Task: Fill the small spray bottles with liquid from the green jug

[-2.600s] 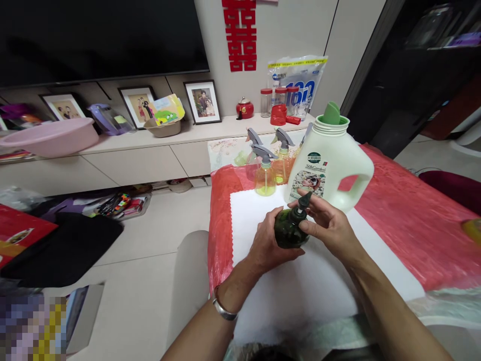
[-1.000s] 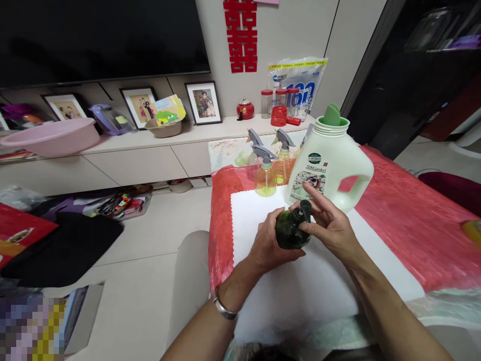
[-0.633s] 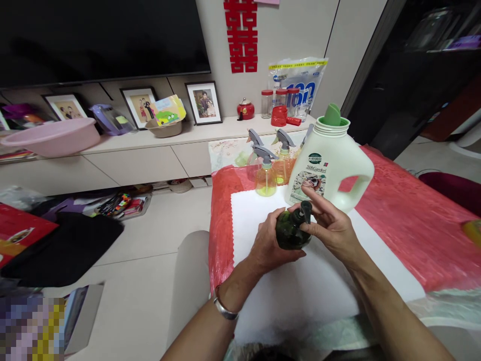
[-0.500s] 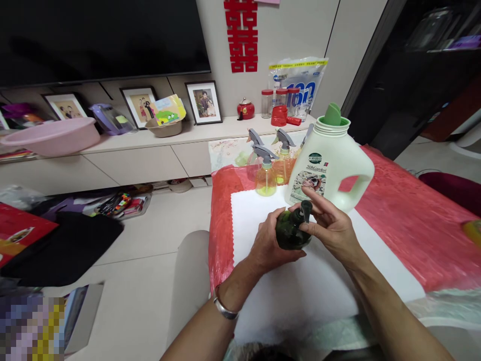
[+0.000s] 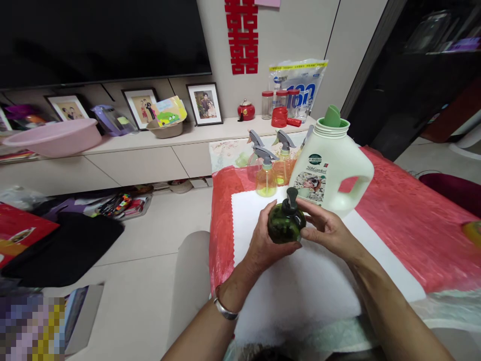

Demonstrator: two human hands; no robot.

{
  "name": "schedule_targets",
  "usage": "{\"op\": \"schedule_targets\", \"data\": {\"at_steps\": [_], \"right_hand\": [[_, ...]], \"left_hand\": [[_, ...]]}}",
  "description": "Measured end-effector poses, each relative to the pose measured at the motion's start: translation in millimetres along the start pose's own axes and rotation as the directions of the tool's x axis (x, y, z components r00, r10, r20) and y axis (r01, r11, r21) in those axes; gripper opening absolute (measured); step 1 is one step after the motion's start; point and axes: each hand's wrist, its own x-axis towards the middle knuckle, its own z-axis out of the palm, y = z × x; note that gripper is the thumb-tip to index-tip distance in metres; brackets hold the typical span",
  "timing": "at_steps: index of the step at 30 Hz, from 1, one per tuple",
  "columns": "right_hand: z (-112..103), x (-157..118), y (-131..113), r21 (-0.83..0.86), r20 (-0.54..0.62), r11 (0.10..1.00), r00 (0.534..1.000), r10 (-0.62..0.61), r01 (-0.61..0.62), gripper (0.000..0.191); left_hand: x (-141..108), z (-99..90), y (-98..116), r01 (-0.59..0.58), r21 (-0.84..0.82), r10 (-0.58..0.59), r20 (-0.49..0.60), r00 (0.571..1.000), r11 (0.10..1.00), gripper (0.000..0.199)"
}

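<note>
A dark green pump bottle [image 5: 284,224] with a black pump head is held above a white cloth [image 5: 293,296]. My left hand [image 5: 263,240] wraps round its left side and underside. On the other side, my right hand [image 5: 326,228] has thumb and fingers against the bottle's right side. Just behind stands a large pale green jug [image 5: 338,160] with its mouth uncapped and a green spout showing. To the jug's left are several spray bottles with grey trigger heads; the front spray bottle [image 5: 266,180] holds some yellow liquid.
Red plastic sheeting [image 5: 406,225] covers the table around the cloth. Along the wall, a long cabinet [image 5: 143,160] carries a pink basin [image 5: 56,138], picture frames, red-lidded jars [image 5: 267,104] and a plastic bag. A grey padded edge [image 5: 191,281] lies left of the table.
The pump bottle has come more upright and moved slightly left. My right hand has left the pump head and slid down onto the bottle's side.
</note>
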Motion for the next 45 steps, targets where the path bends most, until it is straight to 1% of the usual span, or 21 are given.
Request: {"op": "schedule_targets", "data": {"at_steps": [2, 4, 7, 9, 12, 15, 19, 23, 26, 29, 31, 36, 38, 41, 45], "right_hand": [[2.5, 0.3, 1.2, -0.004, 0.050, 1.000, 0.998, 0.023, -0.023, 0.079], [6.6, 0.8, 2.2, 0.019, 0.073, 0.999, 0.996, 0.045, -0.047, 0.090], [11.7, 1.2, 4.6, 0.016, 0.051, 0.998, 0.997, 0.057, -0.057, 0.107], [12.5, 0.6, 5.7, -0.021, 0.017, 0.998, 0.999, 0.052, -0.051, 0.113], [11.0, -1.6, 3.6, -0.059, -0.046, 0.997, 0.998, 0.037, -0.039, 0.114], [9.6, -3.6, -4.0, -0.017, -0.093, 0.999, 0.995, 0.030, -0.031, 0.112], [9.9, -3.4, -16.6, 0.093, -0.156, 0.996, 0.988, 0.000, 0.015, 0.116], [9.5, -2.4, -20.8, 0.093, -0.238, 0.991, 0.968, -0.073, 0.098, 0.117], [8.7, -2.1, -19.5, 0.077, -0.250, 0.990, 0.963, -0.096, 0.118, 0.115], [8.8, -0.9, -18.4, 0.071, -0.219, 0.991, 0.971, -0.096, 0.114, 0.108], [9.6, 0.1, -17.8, 0.075, -0.205, 0.991, 0.974, -0.096, 0.114, 0.107], [11.2, 0.1, -17.8, 0.029, -0.220, 0.995, 0.972, -0.088, 0.096, 0.120], [10.1, -1.2, -19.3, 0.010, -0.244, 0.995, 0.965, -0.098, 0.104, 0.121], [5.0, -3.6, -21.2, 0.024, -0.274, 0.988, 0.952, -0.138, 0.150, 0.113], [-5.9, -6.0, -20.7, 0.095, -0.332, 0.968, 0.924, -0.190, 0.233, 0.100]], "left_hand": [[0.5, -0.8, -1.5, 0.001, -0.023, -0.002, -0.018, 1.000, 1.000, 0.110], [1.2, -1.9, -3.4, 0.017, -0.003, -0.017, -0.030, 0.999, 1.000, 0.113], [1.8, -2.6, -5.7, 0.029, 0.011, -0.029, -0.016, 0.999, 1.000, 0.113], [1.5, -1.5, -5.7, 0.025, -0.037, -0.025, 0.006, 1.000, 0.999, 0.109], [0.2, 1.9, -3.3, 0.038, -0.149, -0.032, 0.048, 0.998, 0.988, 0.107], [-0.9, 4.6, -0.8, 0.056, -0.292, -0.024, 0.113, 0.993, 0.955, 0.109], [0.3, 4.0, 0.5, 0.163, -0.391, -0.102, 0.172, 0.980, 0.906, 0.110], [3.3, 1.3, 5.9, 0.267, -0.502, -0.133, 0.287, 0.949, 0.823, 0.102], [4.8, 0.3, 13.4, 0.315, -0.526, -0.142, 0.344, 0.928, 0.790, 0.091], [4.9, 0.6, 17.9, 0.330, -0.530, -0.163, 0.337, 0.927, 0.781, 0.081], [4.4, 0.5, 17.4, 0.339, -0.538, -0.186, 0.319, 0.929, 0.772, 0.076], [2.6, -2.5, 9.8, 0.379, -0.535, -0.259, 0.288, 0.922, 0.755, 0.070], [2.2, -3.6, 7.7, 0.377, -0.536, -0.264, 0.278, 0.924, 0.756, 0.068], [2.1, -3.8, 7.2, 0.366, -0.546, -0.264, 0.259, 0.929, 0.754, 0.064], [2.5, -3.2, 8.8, 0.351, -0.563, -0.272, 0.223, 0.936, 0.748, 0.056]]}}
